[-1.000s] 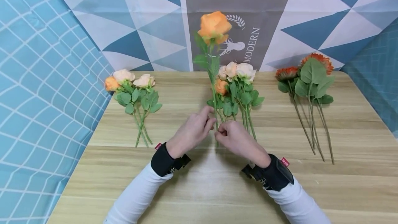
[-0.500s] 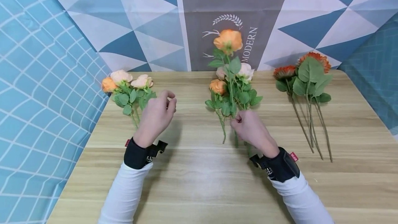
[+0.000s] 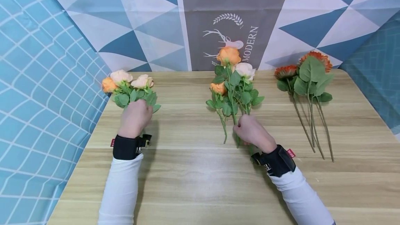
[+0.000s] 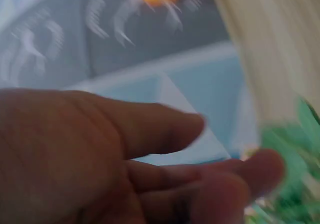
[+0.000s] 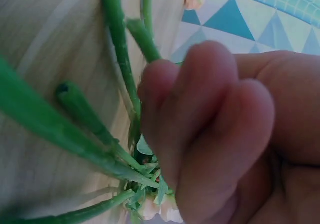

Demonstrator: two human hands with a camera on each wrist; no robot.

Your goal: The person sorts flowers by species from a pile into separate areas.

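My right hand (image 3: pixel 252 131) pinches the stem of an orange rose (image 3: pixel 229 55), whose bloom lies over the middle group of flowers. In the right wrist view the curled fingers (image 5: pixel 207 104) meet a green stem (image 5: pixel 142 39), and further cut stems spread across the wood beside them. A pale pink rose (image 3: pixel 245 71) and a smaller orange rose (image 3: pixel 218 88) lie in this group. My left hand (image 3: pixel 135 117) is over the left group, covering its stems. Its thumb and fingers are apart in the left wrist view, near green leaves (image 4: pixel 295 159), with nothing between them.
At the left back lie two pale pink roses, one beside an orange rose (image 3: pixel 109 85). Several rust-orange flowers (image 3: pixel 316 60) with long brown stems (image 3: pixel 326 133) lie on the right. A patterned cloth (image 3: pixel 156 20) rises behind the wooden table (image 3: pixel 193 183).
My left hand has let go of the orange rose and moved left to the left group. My right hand has shifted slightly right, lowering the rose onto the middle group.
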